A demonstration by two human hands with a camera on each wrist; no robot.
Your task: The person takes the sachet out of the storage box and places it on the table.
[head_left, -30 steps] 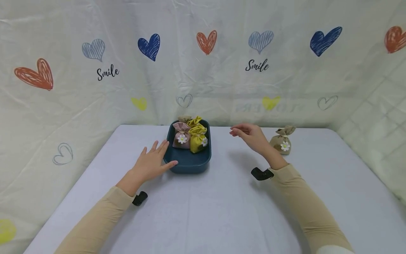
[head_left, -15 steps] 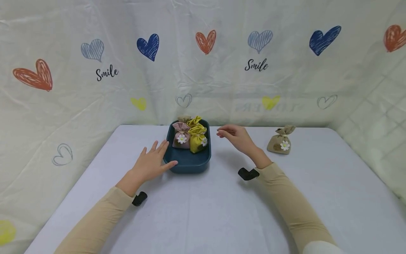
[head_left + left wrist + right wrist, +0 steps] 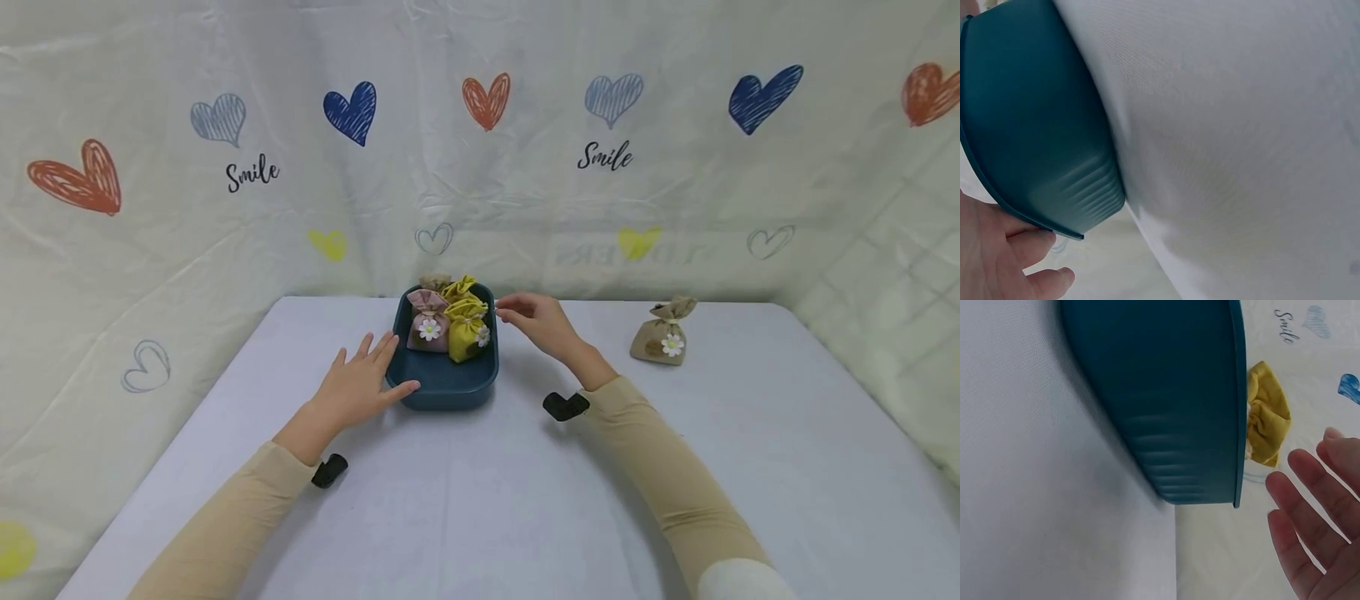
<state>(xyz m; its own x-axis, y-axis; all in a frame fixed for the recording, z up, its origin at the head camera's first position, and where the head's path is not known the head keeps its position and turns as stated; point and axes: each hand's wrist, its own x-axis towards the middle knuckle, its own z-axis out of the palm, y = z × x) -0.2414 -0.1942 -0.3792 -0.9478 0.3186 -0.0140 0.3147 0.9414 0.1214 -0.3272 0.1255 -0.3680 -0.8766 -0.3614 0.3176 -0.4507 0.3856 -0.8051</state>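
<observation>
Fingers of our left hand lie straight against the tray, bracing it on the surface. Our right hand, fingers loosely open and empty, hovers beside the yellow pouch in the tray. A tan pouch stands well right of the tray.

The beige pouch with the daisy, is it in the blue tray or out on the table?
Out. The beige pouch stands upright on the table, apart from the tray, to the right of the right hand.
</observation>
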